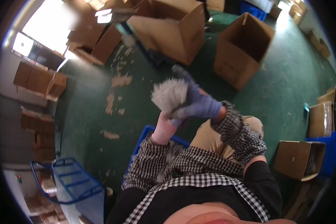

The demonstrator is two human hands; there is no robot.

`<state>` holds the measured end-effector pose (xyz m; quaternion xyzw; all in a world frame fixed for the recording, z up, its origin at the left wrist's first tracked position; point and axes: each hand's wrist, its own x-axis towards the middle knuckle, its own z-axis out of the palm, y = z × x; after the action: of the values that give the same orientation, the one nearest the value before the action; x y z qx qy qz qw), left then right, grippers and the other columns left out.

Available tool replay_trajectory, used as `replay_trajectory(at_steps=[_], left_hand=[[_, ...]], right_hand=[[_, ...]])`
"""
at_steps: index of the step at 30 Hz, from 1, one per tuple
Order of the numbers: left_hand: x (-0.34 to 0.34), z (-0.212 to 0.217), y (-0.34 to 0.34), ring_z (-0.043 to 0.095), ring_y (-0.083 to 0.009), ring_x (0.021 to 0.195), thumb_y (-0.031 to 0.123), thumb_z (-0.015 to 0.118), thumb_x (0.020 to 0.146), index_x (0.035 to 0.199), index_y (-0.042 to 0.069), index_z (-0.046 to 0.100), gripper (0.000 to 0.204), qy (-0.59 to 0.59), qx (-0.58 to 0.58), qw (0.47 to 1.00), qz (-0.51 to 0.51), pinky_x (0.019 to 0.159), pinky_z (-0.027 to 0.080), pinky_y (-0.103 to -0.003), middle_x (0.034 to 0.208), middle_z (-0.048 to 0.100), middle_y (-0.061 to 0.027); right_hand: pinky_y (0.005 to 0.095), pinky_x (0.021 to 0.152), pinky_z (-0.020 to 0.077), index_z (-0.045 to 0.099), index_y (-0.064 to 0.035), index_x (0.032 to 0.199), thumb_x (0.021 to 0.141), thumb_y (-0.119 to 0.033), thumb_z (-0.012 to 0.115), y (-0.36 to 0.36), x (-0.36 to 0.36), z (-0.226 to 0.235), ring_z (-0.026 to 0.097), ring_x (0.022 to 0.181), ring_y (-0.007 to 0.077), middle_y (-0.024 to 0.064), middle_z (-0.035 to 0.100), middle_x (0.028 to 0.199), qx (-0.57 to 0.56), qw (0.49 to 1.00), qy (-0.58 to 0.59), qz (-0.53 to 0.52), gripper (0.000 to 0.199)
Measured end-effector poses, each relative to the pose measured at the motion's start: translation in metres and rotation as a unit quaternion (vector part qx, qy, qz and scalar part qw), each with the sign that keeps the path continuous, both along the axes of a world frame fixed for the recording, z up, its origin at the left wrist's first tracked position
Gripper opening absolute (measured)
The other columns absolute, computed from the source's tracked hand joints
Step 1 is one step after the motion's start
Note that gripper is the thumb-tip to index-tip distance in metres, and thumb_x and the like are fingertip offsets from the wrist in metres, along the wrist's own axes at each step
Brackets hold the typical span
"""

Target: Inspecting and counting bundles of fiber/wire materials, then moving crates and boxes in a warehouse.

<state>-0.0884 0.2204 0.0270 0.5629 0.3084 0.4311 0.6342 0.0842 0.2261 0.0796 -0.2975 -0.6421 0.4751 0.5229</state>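
My left hand (170, 96) is raised in front of me inside a grey knitted glove, blurred by motion, with its fingers pointing up and apart. A bare pink wrist shows below the cuff. My right hand (199, 105) wears a blue-purple glove and pinches the grey glove at its cuff edge, beside my left wrist. Both forearms are in black-and-white checked sleeves. Nothing else is in either hand.
Below my arms sits a blue plastic crate (147, 131). Open cardboard boxes stand on the green floor ahead (239, 52), (175, 31) and at right (296, 159). A blue wire cart (72, 181) is at lower left. Cardboard scraps litter the floor.
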Motion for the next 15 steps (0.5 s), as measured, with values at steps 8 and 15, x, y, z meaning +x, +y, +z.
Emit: replay_trajectory(at_steps=[8,15], left_hand=[[-0.022,0.024,-0.004,0.062,-0.0120,0.062,0.009,0.064,0.090,0.117,0.004,0.057,0.029,0.012,-0.159,0.987,0.020,0.050,0.049,-0.025,0.078,0.063,-0.0022],[-0.016,0.036,-0.015,0.059,-0.0156,0.056,0.010,0.065,0.088,0.108,0.003,0.057,0.023,-0.023,-0.177,0.983,0.040,0.047,0.047,-0.025,0.078,0.062,-0.0061]], right_hand=[[0.0301,0.085,0.0490,0.042,-0.0156,0.142,0.071,-0.028,0.085,0.007,-0.003,-0.001,0.056,0.105,0.0165,0.0078,0.054,0.128,0.008,0.996,-0.062,-0.069,0.084],[0.0248,0.079,0.0496,0.056,-0.0078,0.122,0.080,-0.013,0.077,0.006,-0.012,-0.022,0.055,0.093,0.0068,-0.0007,0.058,0.106,-0.082,0.983,0.156,-0.059,0.047]])
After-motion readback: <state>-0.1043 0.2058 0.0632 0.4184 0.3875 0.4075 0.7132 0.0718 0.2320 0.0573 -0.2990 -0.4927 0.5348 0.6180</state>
